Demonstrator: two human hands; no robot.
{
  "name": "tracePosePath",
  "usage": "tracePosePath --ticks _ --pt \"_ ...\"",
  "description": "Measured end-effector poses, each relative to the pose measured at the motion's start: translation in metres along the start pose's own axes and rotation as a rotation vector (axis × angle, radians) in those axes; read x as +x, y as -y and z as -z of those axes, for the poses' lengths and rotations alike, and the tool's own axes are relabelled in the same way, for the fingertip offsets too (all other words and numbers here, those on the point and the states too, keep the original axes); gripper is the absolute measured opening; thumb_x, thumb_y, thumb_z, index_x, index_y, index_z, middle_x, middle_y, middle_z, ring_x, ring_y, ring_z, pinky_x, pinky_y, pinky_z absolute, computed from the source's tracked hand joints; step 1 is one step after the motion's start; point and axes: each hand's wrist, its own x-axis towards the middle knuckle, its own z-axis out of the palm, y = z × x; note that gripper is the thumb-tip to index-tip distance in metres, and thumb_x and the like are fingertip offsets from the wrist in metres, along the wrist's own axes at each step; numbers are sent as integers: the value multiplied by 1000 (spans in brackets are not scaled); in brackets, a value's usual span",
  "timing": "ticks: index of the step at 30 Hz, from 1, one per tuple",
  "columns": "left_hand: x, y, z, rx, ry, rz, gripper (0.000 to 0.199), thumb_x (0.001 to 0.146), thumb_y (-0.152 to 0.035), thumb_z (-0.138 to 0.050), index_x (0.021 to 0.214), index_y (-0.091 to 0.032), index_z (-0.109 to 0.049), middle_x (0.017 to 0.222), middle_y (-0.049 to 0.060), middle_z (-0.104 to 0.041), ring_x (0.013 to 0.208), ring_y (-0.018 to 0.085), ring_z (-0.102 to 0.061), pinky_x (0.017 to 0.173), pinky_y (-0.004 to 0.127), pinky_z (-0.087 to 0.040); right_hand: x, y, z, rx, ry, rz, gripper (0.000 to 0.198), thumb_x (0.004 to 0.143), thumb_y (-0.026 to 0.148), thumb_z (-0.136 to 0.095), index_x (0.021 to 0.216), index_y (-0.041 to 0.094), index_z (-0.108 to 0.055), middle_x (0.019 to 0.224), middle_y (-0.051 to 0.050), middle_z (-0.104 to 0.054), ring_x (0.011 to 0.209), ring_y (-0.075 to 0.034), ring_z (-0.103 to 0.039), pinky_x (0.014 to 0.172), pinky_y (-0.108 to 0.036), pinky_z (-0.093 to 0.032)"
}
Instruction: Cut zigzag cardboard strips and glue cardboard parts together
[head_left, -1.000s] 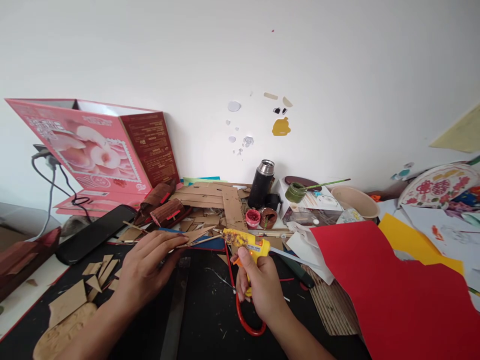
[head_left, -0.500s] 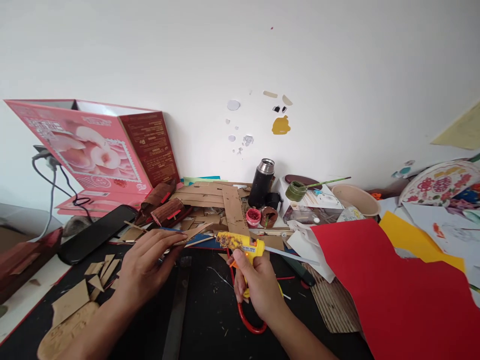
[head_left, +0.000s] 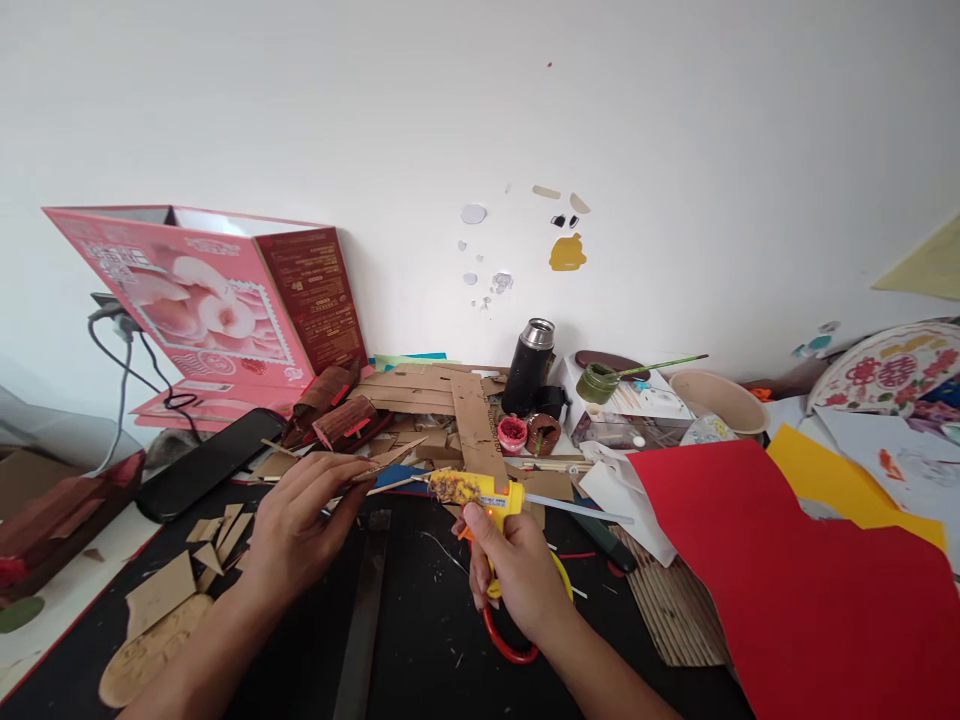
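In my right hand (head_left: 517,570) is a yellow hot glue gun (head_left: 472,490), its handle gripped and its nozzle pointing left. A clear glue stick (head_left: 581,508) sticks out of its back end, and an orange light glows on its body. My left hand (head_left: 311,515) pinches a small strip of brown cardboard (head_left: 394,458) between thumb and fingers. Close beside that strip is a thin wooden stick (head_left: 396,485); I cannot tell whether my left hand holds it too. The nozzle is just right of these pieces. Below the glue gun shows a red curved handle (head_left: 510,650).
Cardboard scraps (head_left: 217,535) lie left, near a metal ruler (head_left: 364,620). Behind stand a black flask (head_left: 529,365), a red paint pot (head_left: 512,434) and a green paint jar (head_left: 598,382). Red paper (head_left: 787,570) covers the right side; a pink box (head_left: 202,300) stands back left.
The glue gun has turned slightly, and its nozzle is a little further left, nearer the cardboard strip. The whole view has shifted slightly. Both hands keep their grips.
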Motion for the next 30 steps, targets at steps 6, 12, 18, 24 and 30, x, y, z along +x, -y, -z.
tracePosePath --ticks 6,12,18,24,30 --pt "0 -1 0 -16 7 -2 19 100 -10 -66 107 -24 -75 97 3 -83 89 20 -77 86 32 -58 -1 0 -1 16 59 -46 81 71 96 -71 88 17 -69 42 8 -48 34 -12 -50 35 -21 -33" --pt "-2 0 0 5 7 -9 17 100 -9 -66 106 -23 -74 95 4 -82 87 20 -76 85 32 -57 -2 -1 -1 -52 119 -121 86 72 99 -65 98 17 -69 49 8 -54 37 -13 -54 35 -21 -32" --pt "-2 5 -1 44 -5 -38 16 100 -8 -67 107 -22 -72 96 5 -81 89 20 -75 86 32 -57 -3 0 1 -127 199 -159 91 73 103 -59 101 17 -68 51 7 -56 38 -13 -55 35 -20 -33" --pt "1 4 3 81 -37 -50 15 101 -8 -67 109 -21 -70 97 5 -81 91 20 -74 86 33 -56 -6 -7 -6 -192 336 -207 89 79 100 -56 101 15 -68 50 6 -56 38 -13 -56 35 -20 -33" --pt "5 1 13 76 -72 -56 16 100 -7 -67 108 -21 -70 98 6 -81 90 21 -74 86 34 -56 -4 -9 -21 -245 388 -269 81 84 94 -59 105 16 -66 53 7 -58 38 -12 -56 35 -19 -35"
